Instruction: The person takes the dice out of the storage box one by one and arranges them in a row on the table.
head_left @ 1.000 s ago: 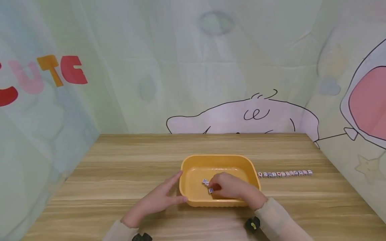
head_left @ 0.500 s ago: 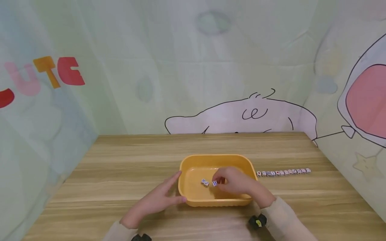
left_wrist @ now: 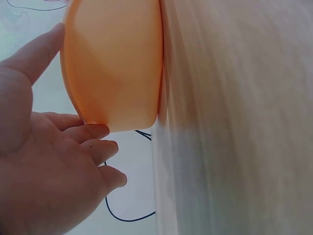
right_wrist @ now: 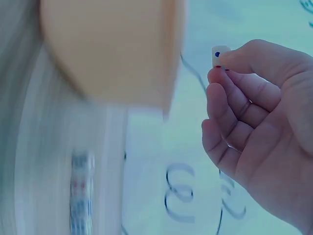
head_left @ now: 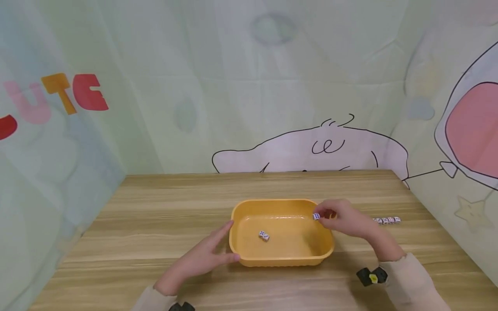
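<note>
One die (head_left: pixel 316 216) is pinched in the right hand (head_left: pixel 344 219) above the yellow tray's (head_left: pixel 249 255) right rim — another die (head_left: pixel 264 235) lies inside; the left hand (head_left: pixel 202 259), fingers relaxed, rests against the tray's left wall.

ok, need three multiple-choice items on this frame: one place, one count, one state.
1. Where is the small white die that the right hand pinches?
A. on the tub floor
B. above the right rim of the shallow orange plastic tub
C. on the wooden table left of the tub

2. How many dice lie inside the tub?
A. none
B. two
C. six

3. How is the left hand?
A. fingers straight, touching the tub's left wall
B. fist, lifted
C. gripping a die

Answers:
1 B: head view shows the die raised at the right rim.
2 B: one touching pair on the tub floor.
3 A: head and left wrist views show fingers against the wall.
</note>
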A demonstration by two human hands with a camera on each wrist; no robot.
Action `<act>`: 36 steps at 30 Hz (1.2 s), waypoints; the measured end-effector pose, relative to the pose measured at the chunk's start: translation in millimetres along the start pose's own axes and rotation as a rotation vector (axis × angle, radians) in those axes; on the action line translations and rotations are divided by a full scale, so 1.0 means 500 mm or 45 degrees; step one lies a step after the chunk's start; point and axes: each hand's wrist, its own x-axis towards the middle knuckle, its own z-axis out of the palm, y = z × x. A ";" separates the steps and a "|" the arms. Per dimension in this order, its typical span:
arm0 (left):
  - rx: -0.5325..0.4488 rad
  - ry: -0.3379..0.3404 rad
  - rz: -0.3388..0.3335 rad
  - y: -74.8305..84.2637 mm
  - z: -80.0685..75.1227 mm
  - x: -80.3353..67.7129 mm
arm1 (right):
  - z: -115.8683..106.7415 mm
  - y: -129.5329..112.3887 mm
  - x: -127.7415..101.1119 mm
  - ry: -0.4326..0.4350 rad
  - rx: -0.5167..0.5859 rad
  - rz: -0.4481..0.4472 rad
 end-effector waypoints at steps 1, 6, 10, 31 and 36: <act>0.002 0.000 -0.001 0.000 0.000 0.000 | -0.011 0.006 -0.009 0.014 -0.010 0.028; 0.009 0.001 -0.010 0.001 -0.002 -0.002 | -0.055 0.041 -0.051 0.092 -0.084 0.091; 0.011 0.004 -0.023 0.000 -0.004 -0.003 | -0.079 0.076 -0.080 0.154 -0.133 0.138; -0.004 -0.002 -0.008 -0.001 -0.001 0.001 | -0.143 0.220 -0.166 0.216 -0.257 0.429; -0.011 -0.003 -0.018 0.000 0.001 0.002 | -0.156 0.245 -0.179 0.207 -0.271 0.499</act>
